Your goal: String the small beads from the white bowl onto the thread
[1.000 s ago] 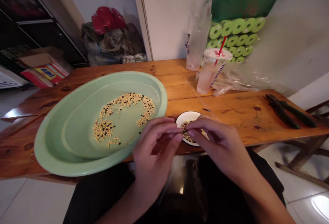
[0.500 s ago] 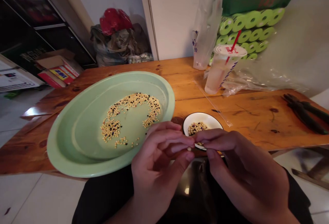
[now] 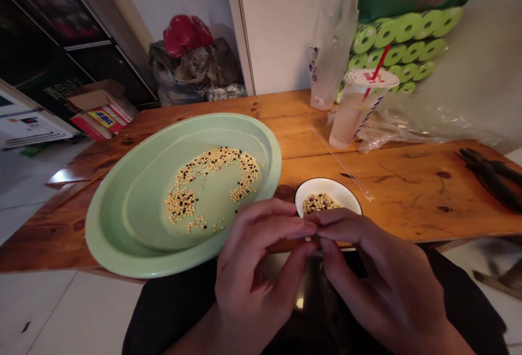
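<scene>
My left hand [image 3: 261, 268] is in front of the white bowl, its thumb and fingertips pinched around a small pale bead [image 3: 308, 238]. Fingertips of my right hand [image 3: 379, 273] meet those of the left; they are pressed together, and what they hold is too small to make out. Behind the hands, the dark-rimmed white bowl [image 3: 346, 199] contains cream and dark beads [image 3: 318, 203]. To the left stands a large green basin [image 3: 134, 181], with many cream and black beads [image 3: 216, 158] spread in a curve over its bottom.
On the wooden table [image 3: 293, 137] stands a lidded plastic cup [image 3: 346, 116] with a red straw. Clear plastic bags lie behind it. Dark pliers [image 3: 489, 178] are at the far right. Green rolls [image 3: 408, 29] are stacked against the wall. A cardboard box [image 3: 101, 110] sits beyond the table's left end.
The view has shifted slightly, so the basin, bowl and cup appear further right. My fingertips have come closer together, and the right hand's fingers now touch the left's.
</scene>
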The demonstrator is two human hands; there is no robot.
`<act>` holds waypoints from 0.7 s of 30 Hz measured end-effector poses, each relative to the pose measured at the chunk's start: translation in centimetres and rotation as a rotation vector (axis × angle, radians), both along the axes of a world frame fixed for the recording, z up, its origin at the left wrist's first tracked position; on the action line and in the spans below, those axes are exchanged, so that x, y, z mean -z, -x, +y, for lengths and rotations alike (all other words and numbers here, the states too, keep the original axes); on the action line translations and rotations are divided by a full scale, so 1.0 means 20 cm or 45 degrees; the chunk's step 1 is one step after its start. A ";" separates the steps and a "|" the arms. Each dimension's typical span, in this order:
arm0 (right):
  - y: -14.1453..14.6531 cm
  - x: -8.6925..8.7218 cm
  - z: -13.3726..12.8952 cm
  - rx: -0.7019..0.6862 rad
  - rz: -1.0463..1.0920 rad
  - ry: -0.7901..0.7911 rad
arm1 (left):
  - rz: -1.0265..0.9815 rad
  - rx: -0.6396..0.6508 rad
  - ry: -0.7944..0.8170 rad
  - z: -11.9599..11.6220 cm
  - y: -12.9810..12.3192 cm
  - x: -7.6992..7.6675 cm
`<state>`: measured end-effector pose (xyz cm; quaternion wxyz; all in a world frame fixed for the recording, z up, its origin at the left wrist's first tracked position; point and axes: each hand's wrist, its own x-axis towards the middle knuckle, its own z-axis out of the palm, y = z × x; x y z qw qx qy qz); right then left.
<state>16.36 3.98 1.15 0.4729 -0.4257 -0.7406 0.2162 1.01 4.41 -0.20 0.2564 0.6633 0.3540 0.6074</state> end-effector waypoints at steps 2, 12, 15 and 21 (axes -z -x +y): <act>0.01 0.00 0.01 -0.046 0.164 0.152 | 0.152 -0.050 -0.078 0.00 0.01 0.01; 0.01 0.02 0.06 0.036 0.499 0.551 | 0.406 -0.184 -0.090 0.03 0.02 -0.02; -0.01 0.03 0.08 -0.030 0.371 0.561 | 0.458 -0.228 -0.158 0.05 0.00 0.00; -0.13 0.10 0.16 0.270 -0.307 0.223 | 0.683 -0.208 -0.216 0.12 -0.08 0.13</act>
